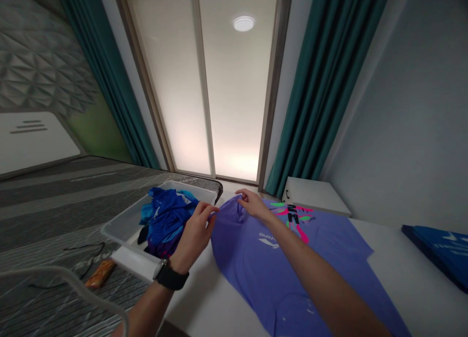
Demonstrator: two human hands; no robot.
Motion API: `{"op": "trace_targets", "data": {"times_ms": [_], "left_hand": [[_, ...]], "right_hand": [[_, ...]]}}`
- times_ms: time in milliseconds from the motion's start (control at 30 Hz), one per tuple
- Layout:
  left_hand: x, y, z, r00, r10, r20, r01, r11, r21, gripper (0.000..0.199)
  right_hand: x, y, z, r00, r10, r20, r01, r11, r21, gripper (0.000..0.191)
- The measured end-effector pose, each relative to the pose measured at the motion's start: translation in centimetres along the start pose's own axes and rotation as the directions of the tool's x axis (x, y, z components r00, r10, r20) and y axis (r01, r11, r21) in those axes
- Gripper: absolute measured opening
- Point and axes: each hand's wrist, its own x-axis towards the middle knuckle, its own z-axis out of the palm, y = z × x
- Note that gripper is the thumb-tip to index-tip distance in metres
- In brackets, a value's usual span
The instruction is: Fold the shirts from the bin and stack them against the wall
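Observation:
A purple T-shirt (252,264) with a white logo and a pink, green and black print lies spread over a white table. My left hand (197,230), with a black-banded watch on its wrist, pinches the shirt's edge at its left end. Farther along that same edge, my right hand (252,203) grips the fabric between thumb and fingers, lifting it into a small fold. My right forearm crosses over the shirt and hides part of it. Just left of my left hand, a translucent plastic bin (124,230) holds a heap of crumpled blue clothes (170,217).
A folded blue garment (438,252) rests on the white table (387,244) at the right. Behind stands a white cabinet (316,196). On the left, a grey striped bed (73,191) bears an orange packet (100,273) and a dark cable. A pale curved rail (73,278) crosses the lower left.

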Motion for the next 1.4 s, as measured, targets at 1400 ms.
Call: {"op": "trace_targets", "data": {"times_ms": [1400], "left_hand": [[5.2,-6.2,12.8,0.946,0.055,0.319,-0.001,0.986,-0.165,0.033]], "right_hand": [[-14.7,-1.0,-5.9,0.913,0.409,-0.001,-0.373,0.832,-0.412,0.006]]}}
